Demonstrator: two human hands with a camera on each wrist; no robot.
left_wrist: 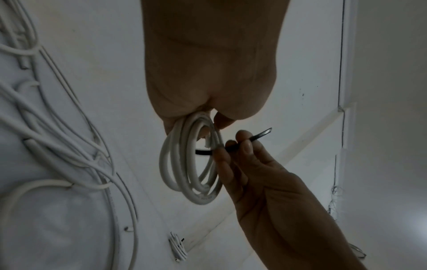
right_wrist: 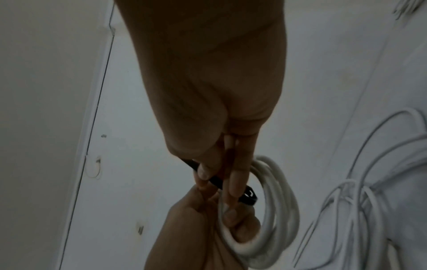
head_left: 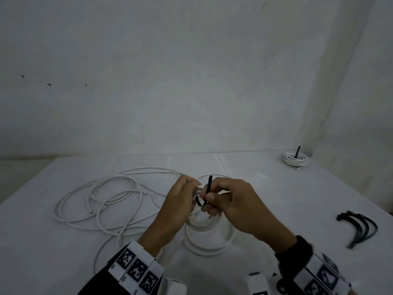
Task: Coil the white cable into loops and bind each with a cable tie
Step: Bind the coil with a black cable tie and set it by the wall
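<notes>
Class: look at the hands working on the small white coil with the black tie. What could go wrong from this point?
The left hand grips the small white cable coil at one spot only, so its turns could spring apart. The thin black plastic cable tie, pinched by the right hand, may miss a turn. Loose white cable nearby could snag.

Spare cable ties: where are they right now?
Head view: the spare ties lie in a loose bunch on the table at the right edge, beyond the right hand.

Head view above; wrist views close, facing.
</notes>
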